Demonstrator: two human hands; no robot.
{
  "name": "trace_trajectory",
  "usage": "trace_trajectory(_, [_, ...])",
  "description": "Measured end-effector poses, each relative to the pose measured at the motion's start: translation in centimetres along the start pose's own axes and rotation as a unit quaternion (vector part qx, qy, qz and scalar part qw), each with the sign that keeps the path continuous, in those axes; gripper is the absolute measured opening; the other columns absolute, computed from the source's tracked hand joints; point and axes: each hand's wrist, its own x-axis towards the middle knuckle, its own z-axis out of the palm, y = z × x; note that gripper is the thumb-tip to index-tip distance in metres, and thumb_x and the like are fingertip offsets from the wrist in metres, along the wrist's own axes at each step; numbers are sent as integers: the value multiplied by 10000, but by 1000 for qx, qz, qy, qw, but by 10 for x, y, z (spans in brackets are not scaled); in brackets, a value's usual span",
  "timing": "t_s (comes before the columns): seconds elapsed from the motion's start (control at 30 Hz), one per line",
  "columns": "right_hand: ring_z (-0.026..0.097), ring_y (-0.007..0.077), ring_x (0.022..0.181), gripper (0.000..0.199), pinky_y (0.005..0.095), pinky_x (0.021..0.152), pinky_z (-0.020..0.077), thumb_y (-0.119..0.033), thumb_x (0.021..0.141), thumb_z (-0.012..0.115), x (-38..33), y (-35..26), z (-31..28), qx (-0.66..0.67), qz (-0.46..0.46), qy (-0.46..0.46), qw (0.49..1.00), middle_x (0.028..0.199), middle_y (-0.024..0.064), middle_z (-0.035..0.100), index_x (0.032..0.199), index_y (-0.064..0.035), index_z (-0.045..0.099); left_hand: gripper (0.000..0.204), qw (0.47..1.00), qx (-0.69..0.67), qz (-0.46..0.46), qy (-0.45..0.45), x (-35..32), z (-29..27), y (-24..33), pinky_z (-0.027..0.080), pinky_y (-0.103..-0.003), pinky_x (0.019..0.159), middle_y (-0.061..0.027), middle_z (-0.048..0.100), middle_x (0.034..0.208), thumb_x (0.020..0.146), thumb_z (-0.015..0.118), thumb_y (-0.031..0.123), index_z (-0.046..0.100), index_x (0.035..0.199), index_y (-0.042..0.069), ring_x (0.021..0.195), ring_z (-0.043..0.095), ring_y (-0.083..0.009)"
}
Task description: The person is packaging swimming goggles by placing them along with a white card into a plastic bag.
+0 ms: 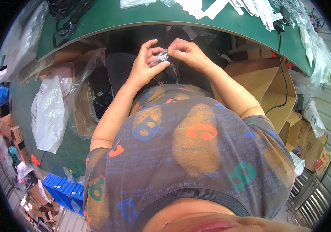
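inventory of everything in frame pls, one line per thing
small clear plastic bag: one, transparent, pinched between both hands below the table edge
table: one, green top, across the upper frame
white paper strips: several, white, on the table, top right
black cable: one, hanging off the table at right
cardboard boxes: several, brown, right side
lined box: one, brown with clear liner, dark items inside, left
white bag: one, left floor
blue crate: one, lower left
left hand: on the bag
right hand: on the bag

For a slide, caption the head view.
Left hand and right hand pinch a small clear plastic bag below a green table.
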Motion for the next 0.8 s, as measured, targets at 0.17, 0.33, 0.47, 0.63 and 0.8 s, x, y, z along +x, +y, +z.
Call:
trace_trajectory(0.17, [620, 133, 929, 198, 278, 818, 486, -229, 916, 710, 2, -14, 2, 11, 25, -14, 1000, 1002, 31, 627, 967, -42, 753, 834, 1000, -3, 10, 7, -1, 2, 1, 529, -321, 943, -160, 583, 1289, 834, 787, -21, 302, 1504, 86, 1109, 638, -199])
trace_trajectory(0.33, [619, 138, 935, 222, 290, 818, 484, -267, 906, 718, 10, -3, -2, -52, -2, -59, 997, 971, 32, 630, 962, -58, 769, 844, 1000, -4, 10, 1, 1, 4, 2, 535, -310, 916, -160, 586, 1285, 831, 793, -15, 297, 1506, 85, 1089, 642, -189])
trace_trajectory(0.47, [618, 146, 905, 244, 301, 805, 485, -280, 894, 722, 10, -7, -6, -41, 14, -60, 997, 947, 37, 631, 960, -50, 771, 872, 1000, 25, 12, 7, 3, 4, 0, 552, -302, 880, -160, 577, 1265, 809, 819, 10, 288, 1498, 63, 1021, 651, -167])
trace_trajectory(0.63, [626, 157, 905, 250, 319, 803, 485, -284, 898, 710, 17, -27, -9, -141, 3, -129, 982, 934, 51, 637, 969, -52, 772, 869, 1000, 11, 8, 9, 2, 6, 2, 551, -309, 886, -159, 562, 1295, 820, 811, 5, 283, 1506, 71, 1051, 651, -181])
trace_trajectory(0.8, [628, 173, 892, 229, 322, 796, 487, -262, 893, 702, 17, -21, -11, -140, -27, -100, 985, 923, 57, 635, 978, -60, 766, 866, 1000, 0, -3, 13, 3, 6, 1, 553, -321, 894, -166, 553, 1315, 835, 800, 2, 274, 1518, 83, 1082, 651, -202])
